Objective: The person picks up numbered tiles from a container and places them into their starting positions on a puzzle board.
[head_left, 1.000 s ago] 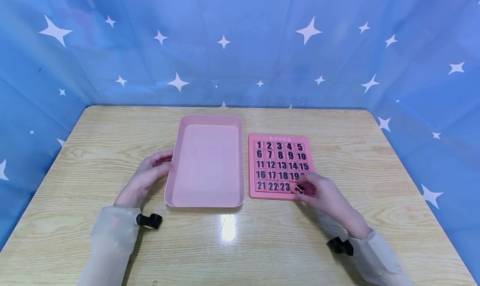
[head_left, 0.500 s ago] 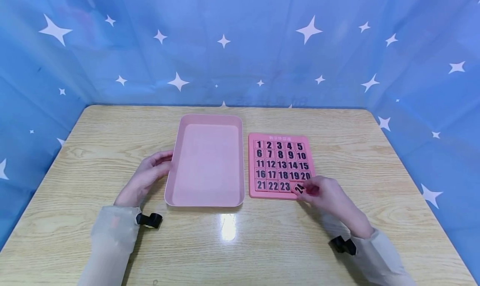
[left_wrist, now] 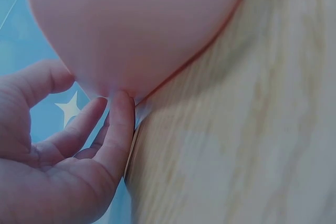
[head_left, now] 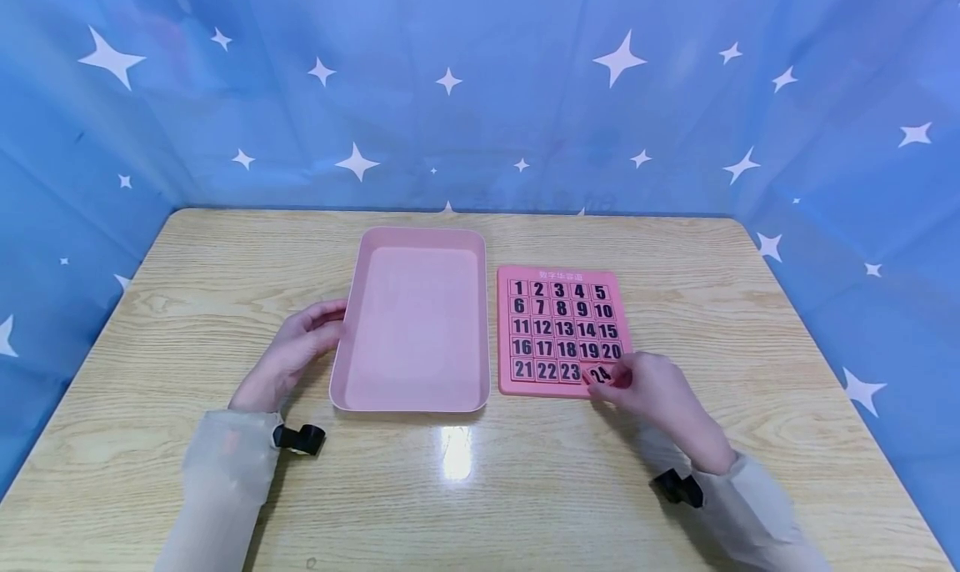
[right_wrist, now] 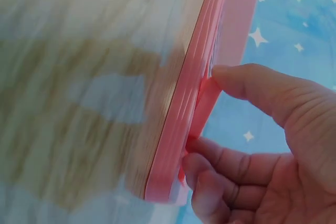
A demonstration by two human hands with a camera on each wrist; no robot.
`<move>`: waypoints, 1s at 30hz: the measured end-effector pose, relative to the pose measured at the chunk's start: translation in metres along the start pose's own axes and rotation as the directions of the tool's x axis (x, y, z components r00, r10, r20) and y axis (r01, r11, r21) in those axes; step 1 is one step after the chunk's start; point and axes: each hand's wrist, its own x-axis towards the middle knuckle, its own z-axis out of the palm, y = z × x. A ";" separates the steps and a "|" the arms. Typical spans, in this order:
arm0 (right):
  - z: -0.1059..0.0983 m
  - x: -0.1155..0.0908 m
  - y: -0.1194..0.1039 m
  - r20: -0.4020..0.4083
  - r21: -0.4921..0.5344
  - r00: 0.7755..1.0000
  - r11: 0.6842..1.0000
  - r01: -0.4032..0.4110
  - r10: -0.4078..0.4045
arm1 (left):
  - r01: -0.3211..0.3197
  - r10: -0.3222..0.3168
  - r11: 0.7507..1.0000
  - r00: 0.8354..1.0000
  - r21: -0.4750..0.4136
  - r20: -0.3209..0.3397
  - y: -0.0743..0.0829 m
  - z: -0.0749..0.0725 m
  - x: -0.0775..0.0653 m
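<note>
My right hand (head_left: 654, 398) pinches a pink number tile (head_left: 599, 373) marked 24 between thumb and fingers. The tile lies slightly askew at the bottom right of a pink sliding number puzzle board (head_left: 504, 363), beside the 23. In the right wrist view the tile (right_wrist: 206, 106) stands tilted against the board's edge (right_wrist: 176, 124). Rows of tiles from 1 to 23 sit in order on the board. With loosely bent fingers, my left hand (head_left: 291, 351) touches the left wall of a shallow pink tray (head_left: 408, 330); the left wrist view shows fingertips against the tray wall (left_wrist: 131, 35).
The tray stands left of the puzzle board, with a narrow gap between them. Both lie on a wood-grain table (head_left: 480, 497). A blue curtain (head_left: 480, 88) with white stars hangs behind and at both sides. Each wrist wears a black strap mount (head_left: 300, 440).
The 24 tile has turned closer to straight with the board, and more of its face shows than a second ago. The left hand and the tray have stayed put.
</note>
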 end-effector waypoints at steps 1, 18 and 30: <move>0.000 0.000 -0.001 0.003 -0.008 1.000 1.000 -0.014 0.014 | 0.000 0.000 1.000 1.000 0.000 0.000 0.000 0.000 0.000; 0.005 0.001 -0.003 -0.010 -0.072 1.000 0.997 0.000 -0.001 | -0.015 0.015 1.000 1.000 0.001 0.003 -0.001 0.001 0.000; -0.009 0.006 -0.005 -0.178 -0.008 0.977 0.993 0.115 -0.115 | -0.071 0.078 0.995 0.992 0.070 -0.103 0.024 0.004 -0.012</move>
